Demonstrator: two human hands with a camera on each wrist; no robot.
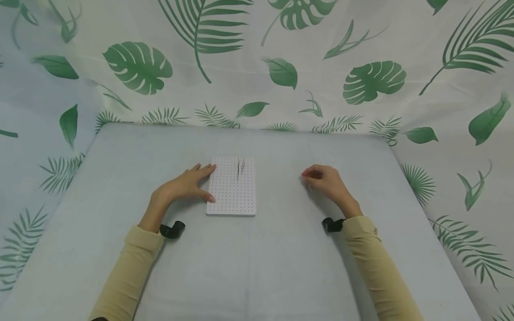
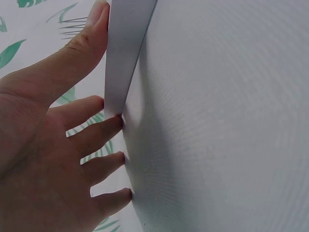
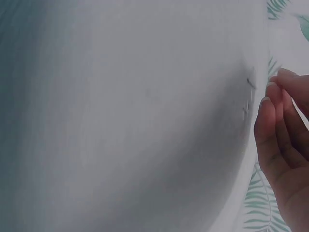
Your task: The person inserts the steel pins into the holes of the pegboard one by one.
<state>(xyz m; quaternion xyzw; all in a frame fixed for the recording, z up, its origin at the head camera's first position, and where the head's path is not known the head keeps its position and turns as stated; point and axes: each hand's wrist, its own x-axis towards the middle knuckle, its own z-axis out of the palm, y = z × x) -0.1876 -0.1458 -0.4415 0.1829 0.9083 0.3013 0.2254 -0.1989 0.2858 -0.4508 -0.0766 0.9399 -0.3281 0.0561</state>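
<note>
A white board with a grid of small holes lies on the table. Several thin dark pins stand up from its far half; the left wrist view shows them as fine parallel lines beside the thumb. My left hand spreads along the board's left side, thumb and index finger touching its edge and the other fingers straight. Off to the board's right, my right hand is low over the table, thumb and fingertips together; I cannot tell what they pinch. Thin slivers show on the table near those fingertips.
A pale cloth covers the table. Behind it hangs a white sheet with green leaf prints. Each wrist carries a black camera, one on the left and one on the right, close over the tabletop.
</note>
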